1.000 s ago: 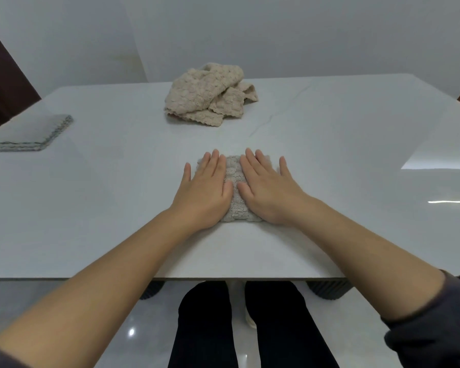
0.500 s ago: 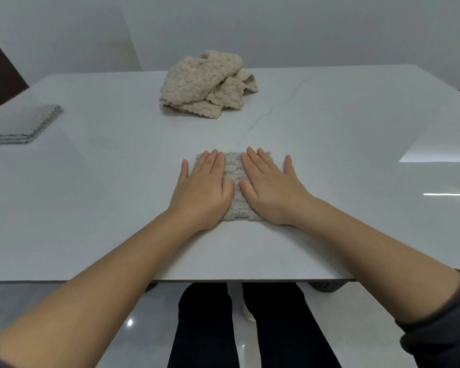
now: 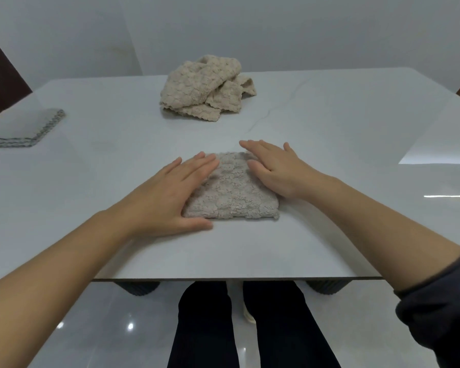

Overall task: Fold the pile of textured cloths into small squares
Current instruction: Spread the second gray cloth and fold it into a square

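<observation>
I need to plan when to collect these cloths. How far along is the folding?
Done: a stack of folded cloths sits at the table's far left. In hand: one folded grey cloth lies between the left hand and right hand, both flat and open at its sides. Left: the crumpled beige pile at the back looks untouched.

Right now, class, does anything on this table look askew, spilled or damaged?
Nothing is spilled or damaged. The beige cloth pile at the far side is crumpled, awaiting folding. The folded grey cloth lies slightly skewed between the left hand and right hand.
</observation>
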`<state>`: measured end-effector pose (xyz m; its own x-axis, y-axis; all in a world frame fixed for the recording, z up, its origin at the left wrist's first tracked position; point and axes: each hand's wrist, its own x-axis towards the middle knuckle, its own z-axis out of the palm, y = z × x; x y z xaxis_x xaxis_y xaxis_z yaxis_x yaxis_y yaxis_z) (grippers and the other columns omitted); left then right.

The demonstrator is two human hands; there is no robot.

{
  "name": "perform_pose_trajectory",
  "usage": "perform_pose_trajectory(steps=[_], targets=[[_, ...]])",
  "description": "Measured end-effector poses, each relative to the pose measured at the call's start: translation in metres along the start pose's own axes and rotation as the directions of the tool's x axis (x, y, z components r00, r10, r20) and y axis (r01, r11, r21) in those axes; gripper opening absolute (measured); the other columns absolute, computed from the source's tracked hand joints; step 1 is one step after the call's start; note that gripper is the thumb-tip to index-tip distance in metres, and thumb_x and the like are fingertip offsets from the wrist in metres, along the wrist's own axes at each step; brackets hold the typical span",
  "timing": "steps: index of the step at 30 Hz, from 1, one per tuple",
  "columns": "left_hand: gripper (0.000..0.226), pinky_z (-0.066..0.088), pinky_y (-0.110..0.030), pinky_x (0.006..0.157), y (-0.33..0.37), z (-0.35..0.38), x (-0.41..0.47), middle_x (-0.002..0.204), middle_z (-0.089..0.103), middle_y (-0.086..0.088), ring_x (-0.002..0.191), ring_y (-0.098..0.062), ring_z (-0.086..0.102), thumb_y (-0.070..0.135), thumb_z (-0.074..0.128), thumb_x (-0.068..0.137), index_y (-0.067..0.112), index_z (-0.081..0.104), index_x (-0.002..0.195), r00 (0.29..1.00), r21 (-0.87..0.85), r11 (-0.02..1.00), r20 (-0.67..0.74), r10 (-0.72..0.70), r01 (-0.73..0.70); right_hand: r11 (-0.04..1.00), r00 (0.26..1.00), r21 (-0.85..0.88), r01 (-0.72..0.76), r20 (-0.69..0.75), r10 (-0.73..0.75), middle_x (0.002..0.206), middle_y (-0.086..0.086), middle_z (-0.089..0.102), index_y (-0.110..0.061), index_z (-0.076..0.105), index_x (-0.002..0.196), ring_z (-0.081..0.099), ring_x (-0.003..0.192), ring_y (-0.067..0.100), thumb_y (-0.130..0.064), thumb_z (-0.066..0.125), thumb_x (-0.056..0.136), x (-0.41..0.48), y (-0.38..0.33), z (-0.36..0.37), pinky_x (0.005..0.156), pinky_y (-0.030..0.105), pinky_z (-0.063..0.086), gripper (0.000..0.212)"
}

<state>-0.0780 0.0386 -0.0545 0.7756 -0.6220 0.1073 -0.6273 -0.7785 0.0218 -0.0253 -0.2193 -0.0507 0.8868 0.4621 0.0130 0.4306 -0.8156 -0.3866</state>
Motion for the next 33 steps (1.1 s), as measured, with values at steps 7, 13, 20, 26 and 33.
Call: perform_pose_trajectory(steps=[7, 13, 20, 26, 33], targets=[[0.087, 0.018, -0.043, 0.119, -0.025, -0.005, -0.003, 0.158, 0.026, -0.001, 0.146, -0.018, 0.021, 0.062, 0.048, 0.081, 0.020, 0.020, 0.152, 0.946, 0.015, 0.958, -0.161, -0.280, 0.286, 0.998, 0.992, 0.022, -0.061, -0.113, 0.064, 0.132, 0.000, 0.057, -0.023, 0.038, 0.146, 0.049, 0.123, 0.023, -0.035, 0.027, 0.104, -0.007, -0.002, -0.009, 0.099, 0.038, 0.038, 0.045], [0.075, 0.025, -0.048, 0.114, -0.035, 0.003, 0.013, 0.156, 0.028, -0.012, 0.142, -0.029, 0.027, 0.035, 0.057, 0.092, 0.008, 0.020, 0.151, 0.762, -0.088, 0.778, -0.160, -0.628, 0.623, 0.994, 0.986, 0.073, -0.084, -0.135, 0.093, 0.086, -0.012, 0.062, -0.030, 0.046, 0.137, 0.056, 0.091, 0.019, -0.034, 0.029, 0.102, -0.036, -0.010, -0.010, 0.079, 0.035, 0.043, 0.039], [0.059, -0.001, -0.042, 0.121, 0.014, 0.000, 0.032, 0.163, -0.001, -0.007, 0.149, -0.017, -0.003, 0.027, 0.023, 0.101, 0.007, 0.004, 0.154, 0.785, -0.214, 0.787, -0.117, -0.609, 0.579, 0.993, 0.984, -0.111, -0.033, -0.179, 0.012, 0.154, 0.004, 0.035, -0.017, 0.029, 0.152, 0.028, 0.142, 0.021, -0.031, 0.026, 0.104, -0.016, -0.018, -0.012, 0.115, 0.040, 0.023, 0.050], [0.062, -0.005, -0.044, 0.120, 0.034, 0.016, 0.049, 0.162, -0.010, -0.007, 0.149, -0.017, -0.011, 0.037, 0.016, 0.102, 0.007, -0.003, 0.154, 0.797, -0.108, 0.790, 0.090, -0.597, 0.603, 0.976, 0.991, -0.218, -0.002, 0.133, 0.032, 0.163, -0.001, -0.012, -0.014, -0.005, 0.156, -0.012, 0.149, 0.013, -0.039, 0.015, 0.104, 0.013, -0.033, 0.019, 0.119, 0.051, -0.007, 0.061], [0.062, -0.006, -0.042, 0.121, 0.035, 0.012, 0.050, 0.162, -0.008, -0.007, 0.149, -0.018, -0.009, 0.036, 0.015, 0.102, 0.007, -0.003, 0.154, 0.791, -0.074, 0.788, 0.098, -0.604, 0.611, 0.970, 0.994, -0.243, 0.001, 0.109, 0.026, 0.163, -0.001, -0.012, -0.014, -0.005, 0.156, -0.011, 0.150, 0.013, -0.040, 0.013, 0.104, 0.014, -0.029, 0.016, 0.119, 0.052, -0.008, 0.060]])
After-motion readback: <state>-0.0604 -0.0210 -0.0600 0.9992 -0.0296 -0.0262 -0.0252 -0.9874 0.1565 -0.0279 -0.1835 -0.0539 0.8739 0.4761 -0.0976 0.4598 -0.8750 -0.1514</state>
